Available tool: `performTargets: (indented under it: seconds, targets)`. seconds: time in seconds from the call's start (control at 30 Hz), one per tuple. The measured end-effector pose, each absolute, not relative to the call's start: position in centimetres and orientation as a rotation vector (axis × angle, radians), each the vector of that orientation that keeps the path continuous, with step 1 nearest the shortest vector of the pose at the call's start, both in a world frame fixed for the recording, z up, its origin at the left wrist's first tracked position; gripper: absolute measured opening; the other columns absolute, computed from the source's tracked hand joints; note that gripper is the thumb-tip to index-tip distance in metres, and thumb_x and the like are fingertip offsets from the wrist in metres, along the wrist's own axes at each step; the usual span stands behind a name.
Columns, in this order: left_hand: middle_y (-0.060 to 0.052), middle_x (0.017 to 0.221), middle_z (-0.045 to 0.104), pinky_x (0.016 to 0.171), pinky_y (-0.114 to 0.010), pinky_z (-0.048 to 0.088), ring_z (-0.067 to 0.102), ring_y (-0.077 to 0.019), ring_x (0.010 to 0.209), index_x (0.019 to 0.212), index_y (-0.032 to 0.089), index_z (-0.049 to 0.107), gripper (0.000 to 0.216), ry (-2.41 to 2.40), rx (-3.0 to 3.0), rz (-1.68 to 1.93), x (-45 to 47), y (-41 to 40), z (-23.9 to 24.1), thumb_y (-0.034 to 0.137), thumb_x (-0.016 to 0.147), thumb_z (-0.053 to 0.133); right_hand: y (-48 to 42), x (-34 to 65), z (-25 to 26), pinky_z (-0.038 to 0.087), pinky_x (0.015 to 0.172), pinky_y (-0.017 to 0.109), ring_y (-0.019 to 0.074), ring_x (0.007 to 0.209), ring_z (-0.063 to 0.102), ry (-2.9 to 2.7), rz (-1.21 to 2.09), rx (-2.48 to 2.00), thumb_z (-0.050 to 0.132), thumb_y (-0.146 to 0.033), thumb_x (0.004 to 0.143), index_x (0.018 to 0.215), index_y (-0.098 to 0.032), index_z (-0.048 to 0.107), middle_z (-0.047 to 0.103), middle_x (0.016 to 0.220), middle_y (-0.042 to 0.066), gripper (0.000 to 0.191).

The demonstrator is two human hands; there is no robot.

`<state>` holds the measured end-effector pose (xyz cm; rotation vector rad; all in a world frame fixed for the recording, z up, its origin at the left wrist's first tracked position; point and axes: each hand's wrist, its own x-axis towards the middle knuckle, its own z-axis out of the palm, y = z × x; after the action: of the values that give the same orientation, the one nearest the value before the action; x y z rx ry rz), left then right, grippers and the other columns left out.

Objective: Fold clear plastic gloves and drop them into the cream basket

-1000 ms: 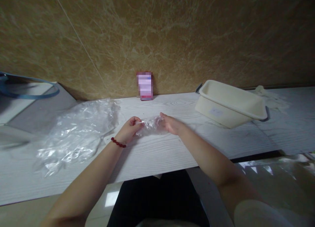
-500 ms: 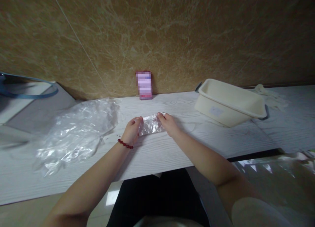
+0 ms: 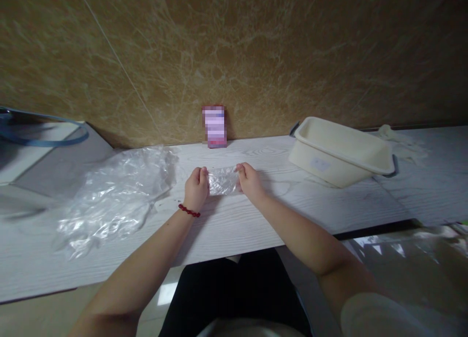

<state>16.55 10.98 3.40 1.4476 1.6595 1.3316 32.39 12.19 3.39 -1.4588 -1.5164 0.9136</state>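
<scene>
A small clear plastic bag point(image 3: 223, 182) lies flat on the white wood-grain table point(image 3: 256, 220), stretched between my two hands. My left hand point(image 3: 196, 188), with a red bead bracelet on the wrist, grips the bag's left end with its fingers closed. My right hand point(image 3: 248, 181) pinches the right end the same way. Both hands rest on the tabletop, a little in front of the wall.
A heap of crumpled clear plastic point(image 3: 117, 195) lies to the left. A cream plastic tub point(image 3: 340, 151) stands to the right, with pale crumpled material point(image 3: 400, 142) beyond it. A small pink blurred card point(image 3: 214, 126) leans on the brown marble wall. A blue-rimmed object point(image 3: 40, 132) is far left.
The bag was crumpled between my hands; both hands have moved slightly away from me and pulled it out flat on the table.
</scene>
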Motion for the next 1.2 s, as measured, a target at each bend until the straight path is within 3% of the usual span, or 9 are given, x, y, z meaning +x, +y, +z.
performTargets:
  seconds: [0.27, 0.47, 0.63, 0.73, 0.87, 0.93, 1.03, 1.1, 1.2]
  targets:
    - [0.004, 0.042, 0.042, 0.048, -0.022, 0.029, 0.04, -0.0112, 0.041, 0.064, 0.022, 0.041, 0.03, 1.663, 1.512, 1.308, 16.6, 10.6, 3.7, 0.039, 0.086, 0.03, 12.6, 33.1, 3.7, 0.031, 0.05, 0.021, 0.0119, 0.048, 0.049, -1.735, 0.639, -1.46, 0.028, -0.044, 0.086, 0.079, -0.024, 0.049, 0.047, 0.049, -0.004, 0.03]
    - [0.004, 0.042, 0.044, 0.05, -0.022, 0.03, 0.043, -0.0111, 0.043, 0.068, 0.022, 0.044, 0.028, 1.694, 1.557, 1.35, 16.7, 10.9, 3.4, 0.039, 0.086, 0.03, 13.0, 33.3, 3.7, 0.029, 0.05, 0.021, 0.0125, 0.049, 0.049, -1.762, 0.568, -1.471, 0.027, -0.043, 0.086, 0.08, -0.023, 0.049, 0.045, 0.05, -0.004, 0.03]
    - [0.005, 0.04, 0.041, 0.043, -0.022, 0.03, 0.038, -0.0093, 0.036, 0.063, 0.02, 0.046, 0.039, 1.494, 1.22, 1.405, 16.7, 11.5, 2.5, 0.05, 0.083, 0.032, 13.2, 33.8, 3.3, 0.029, 0.046, 0.02, 0.0102, 0.043, 0.045, -1.703, 0.63, -1.451, 0.029, -0.044, 0.086, 0.076, -0.023, 0.048, 0.042, 0.045, -0.006, 0.03]
    - [0.0, 0.051, 0.053, 0.047, -0.023, 0.037, 0.048, -0.0109, 0.045, 0.071, 0.015, 0.055, 0.042, 1.162, 0.949, 1.236, 16.6, 11.5, 2.3, 0.054, 0.077, 0.042, 13.1, 34.1, 3.0, 0.028, 0.041, 0.019, 0.0088, 0.036, 0.04, -1.656, 0.775, -1.367, 0.031, -0.046, 0.084, 0.074, -0.023, 0.047, 0.039, 0.042, -0.008, 0.03]
    - [-0.005, 0.07, 0.063, 0.06, -0.024, 0.045, 0.057, -0.0135, 0.061, 0.082, 0.011, 0.059, 0.026, 0.83, 0.863, 1.031, 16.5, 10.9, 2.6, 0.029, 0.065, 0.066, 13.2, 34.2, 3.3, 0.028, 0.036, 0.018, 0.008, 0.033, 0.037, -1.44, 1.076, -1.216, 0.036, -0.053, 0.08, 0.073, -0.022, 0.047, 0.037, 0.038, -0.009, 0.035]
    - [-0.004, 0.071, 0.064, 0.06, -0.024, 0.046, 0.057, -0.0127, 0.062, 0.082, 0.011, 0.06, 0.022, 0.833, 0.831, 1.063, 16.8, 10.7, 2.7, 0.022, 0.064, 0.067, 13.2, 34.4, 3.8, 0.037, 0.041, 0.02, 0.0094, 0.04, 0.046, -1.195, 1.379, -1.06, 0.031, -0.061, 0.078, 0.076, -0.021, 0.049, 0.046, 0.045, -0.006, 0.044]
    - [-0.004, 0.078, 0.065, 0.062, -0.023, 0.047, 0.058, -0.012, 0.066, 0.085, 0.012, 0.06, 0.019, 0.843, 0.775, 1.193, 17.4, 10.6, 2.7, 0.023, 0.07, 0.063, 13.2, 34.8, 4.4, 0.049, 0.058, 0.032, 0.0154, 0.064, 0.058, -0.838, 1.837, -0.757, 0.027, -0.069, 0.074, 0.087, -0.02, 0.051, 0.061, 0.072, 0.002, 0.056]
    - [-0.004, 0.086, 0.065, 0.066, -0.023, 0.047, 0.058, -0.0122, 0.073, 0.089, 0.013, 0.06, 0.02, 0.812, 0.758, 1.258, 17.9, 10.5, 2.6, 0.024, 0.073, 0.061, 13.1, 34.8, 4.4, 0.049, 0.068, 0.037, 0.0168, 0.073, 0.059, -0.743, 1.964, -0.669, 0.043, -0.061, 0.073, 0.089, -0.019, 0.051, 0.063, 0.083, 0.004, 0.046]
    - [-0.004, 0.093, 0.064, 0.07, -0.023, 0.046, 0.058, -0.0125, 0.079, 0.095, 0.014, 0.058, 0.022, 0.788, 0.73, 1.267, 18.4, 10.3, 2.6, 0.022, 0.074, 0.059, 13.1, 34.4, 3.6, 0.048, 0.072, 0.033, 0.014, 0.073, 0.059, -0.746, 1.921, -0.714, 0.066, -0.032, 0.067, 0.083, -0.018, 0.053, 0.063, 0.081, 0.002, 0.025]
